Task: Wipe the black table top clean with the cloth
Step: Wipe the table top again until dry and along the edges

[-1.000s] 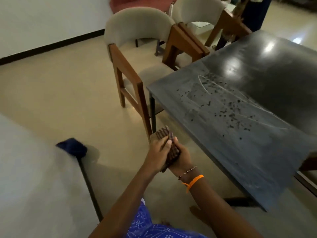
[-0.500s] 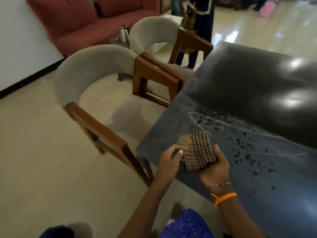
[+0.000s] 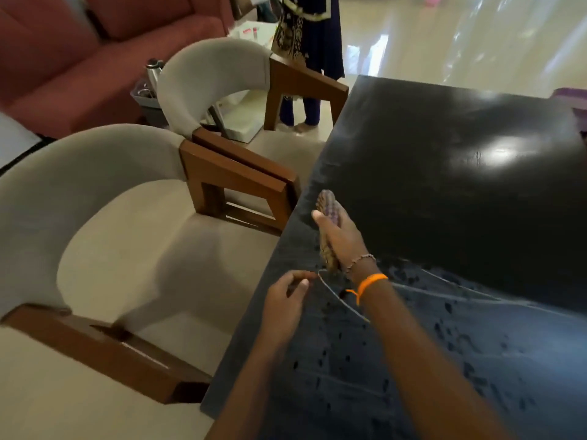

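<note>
Your right hand grips the cloth at the bench's 9 o'clock edge; your left hand hangs loosely curled, holding nothing. Sweep toward 9 o'clock and you likely push the specks onto the chair.

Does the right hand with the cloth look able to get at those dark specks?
Probably yes: the right hand holds the cloth over the table top, and the specks lie uncovered beside its wrist.

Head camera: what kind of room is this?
Probably a home's dining and living area: a black table with upholstered wooden armchairs drawn up beside it, and a red sofa behind them.
</note>
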Demonstrator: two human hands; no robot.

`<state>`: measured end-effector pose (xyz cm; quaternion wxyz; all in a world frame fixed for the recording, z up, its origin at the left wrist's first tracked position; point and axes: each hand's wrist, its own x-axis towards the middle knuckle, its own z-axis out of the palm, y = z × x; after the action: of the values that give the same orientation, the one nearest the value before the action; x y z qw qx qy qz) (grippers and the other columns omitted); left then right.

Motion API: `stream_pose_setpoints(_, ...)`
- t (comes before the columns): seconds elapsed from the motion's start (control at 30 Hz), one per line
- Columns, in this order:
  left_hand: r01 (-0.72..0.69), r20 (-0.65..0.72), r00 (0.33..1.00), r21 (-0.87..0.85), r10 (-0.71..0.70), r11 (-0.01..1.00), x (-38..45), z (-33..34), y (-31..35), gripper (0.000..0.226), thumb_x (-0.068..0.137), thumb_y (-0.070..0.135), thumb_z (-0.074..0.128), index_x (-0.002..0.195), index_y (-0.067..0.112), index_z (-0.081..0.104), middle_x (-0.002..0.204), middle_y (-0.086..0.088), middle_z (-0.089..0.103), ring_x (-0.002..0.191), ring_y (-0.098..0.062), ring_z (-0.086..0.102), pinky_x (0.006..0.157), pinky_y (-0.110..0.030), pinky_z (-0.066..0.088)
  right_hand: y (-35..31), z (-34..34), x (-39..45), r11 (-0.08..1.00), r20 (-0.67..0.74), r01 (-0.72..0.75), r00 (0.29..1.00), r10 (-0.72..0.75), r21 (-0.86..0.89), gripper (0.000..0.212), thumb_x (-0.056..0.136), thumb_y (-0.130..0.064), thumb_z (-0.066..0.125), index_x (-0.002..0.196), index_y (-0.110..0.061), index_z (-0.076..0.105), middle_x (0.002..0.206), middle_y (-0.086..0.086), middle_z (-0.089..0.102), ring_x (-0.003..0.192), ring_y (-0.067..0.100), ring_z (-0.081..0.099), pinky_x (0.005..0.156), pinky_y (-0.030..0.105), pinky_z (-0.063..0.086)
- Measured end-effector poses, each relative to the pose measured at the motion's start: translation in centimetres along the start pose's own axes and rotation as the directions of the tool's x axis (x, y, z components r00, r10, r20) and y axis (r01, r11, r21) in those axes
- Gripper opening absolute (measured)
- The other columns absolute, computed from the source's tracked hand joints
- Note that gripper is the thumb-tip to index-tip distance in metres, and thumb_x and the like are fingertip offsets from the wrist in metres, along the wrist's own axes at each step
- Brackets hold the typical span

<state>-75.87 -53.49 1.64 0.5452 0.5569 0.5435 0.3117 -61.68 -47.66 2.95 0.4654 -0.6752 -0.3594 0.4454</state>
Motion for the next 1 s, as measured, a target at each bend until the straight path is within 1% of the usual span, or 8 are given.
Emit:
stream_pose_setpoints(0.07,0.050,-0.055,0.997,-0.010,-0.050,0.999,1.8,-0.6,-0.8,0.025,0.092,0.008,0.050,0.084,0.027,0.065,0.085,0.005,0.067,0.081,-0.007,0.059,0.075,-0.018,0.047,-0.1,2.1,2.0,0.892,0.085,0.076,0.995,-0.043,-0.445,0.075,0.087,-0.060,0.044,0.147,-0.020,0.023,0.151,0.008,0.031,0.136,0.027,0.034,0.111,0.044,0.030)
stream_pose_setpoints(0.13,0.129,-0.110,0.986,-0.006,-0.129,0.992,3.5,-1.5,-1.8,0.018,0.092,0.010,0.050,0.090,0.018,0.066,0.092,-0.004,0.068,0.086,-0.014,0.060,0.079,-0.027,0.049,1.2,4.5,3.2,0.623,0.191,0.151,0.982,-0.002,-0.768,0.072,0.089,-0.064,0.032,0.142,-0.017,0.033,0.152,0.008,0.028,0.138,0.032,0.026,0.112,0.049,0.024)
stream_pose_setpoints(0.2,0.200,-0.139,0.970,0.003,-0.197,0.980,4.8,-2.6,-2.7,0.016,0.093,0.008,0.048,0.094,0.013,0.063,0.095,-0.005,0.066,0.083,-0.009,0.058,0.070,-0.017,0.048,2.7,6.6,3.3,0.409,0.234,0.198,0.972,0.038,-0.891,0.058,0.091,-0.054,0.035,0.133,-0.015,0.045,0.146,0.009,0.036,0.134,0.036,0.028,0.112,0.051,0.020)
stream_pose_setpoints(0.27,0.236,-0.168,0.960,0.041,-0.226,0.971,6.4,-3.7,-3.7,0.018,0.092,0.006,0.047,0.093,0.016,0.062,0.096,-0.005,0.065,0.082,-0.008,0.057,0.063,-0.013,0.043,3.4,8.1,3.7,0.331,0.180,0.196,0.981,-0.078,-0.923,0.051,0.090,-0.042,0.044,0.129,-0.010,0.048,0.138,0.013,0.044,0.128,0.037,0.034,0.112,0.051,0.017)
stream_pose_setpoints(0.37,0.272,-0.197,0.948,0.091,-0.250,0.958,8.6,-4.3,-4.5,0.019,0.092,0.008,0.047,0.097,0.019,0.062,0.102,-0.003,0.065,0.095,-0.016,0.059,0.070,-0.020,0.043,4.6,9.2,5.0,0.315,0.117,0.190,0.965,-0.236,-0.930,0.058,0.087,-0.046,0.041,0.129,-0.007,0.050,0.136,0.016,0.050,0.129,0.037,0.041,0.111,0.055,0.020)
stream_pose_setpoints(0.57,0.210,-0.174,0.970,0.266,-0.167,0.941,12.7,-4.1,-3.7,0.035,0.088,-0.002,0.046,0.106,0.026,0.055,0.120,0.001,0.055,0.111,-0.014,0.052,0.092,-0.028,0.045,7.3,8.3,9.4,0.344,0.187,0.261,0.954,-0.235,-0.902,0.069,0.087,-0.057,0.024,0.146,-0.020,0.027,0.154,0.005,0.025,0.142,0.028,0.024,0.113,0.051,0.015)
stream_pose_setpoints(0.7,0.113,-0.099,0.992,0.355,-0.083,0.928,15.8,-3.0,-2.8,0.038,0.089,0.003,0.051,0.120,0.024,0.053,0.124,0.007,0.052,0.117,-0.007,0.047,0.090,-0.020,0.039,6.5,6.0,15.9,0.325,0.127,0.201,0.964,-0.234,-0.924,0.080,0.083,-0.059,0.014,0.149,-0.015,0.002,0.159,0.005,0.002,0.146,0.022,0.002,0.117,0.041,0.000)
stream_pose_setpoints(1.0,-0.111,0.098,0.992,0.419,0.077,0.901,23.2,0.9,-2.1,0.048,0.091,0.003,0.048,0.136,0.019,0.042,0.137,0.006,0.044,0.128,-0.004,0.037,0.097,-0.005,0.024,4.2,2.2,29.0,0.286,0.054,0.134,0.961,-0.273,-0.949,0.072,0.093,-0.046,0.034,0.149,-0.012,0.005,0.159,0.005,0.001,0.146,0.019,-0.002,0.118,0.039,-0.002)
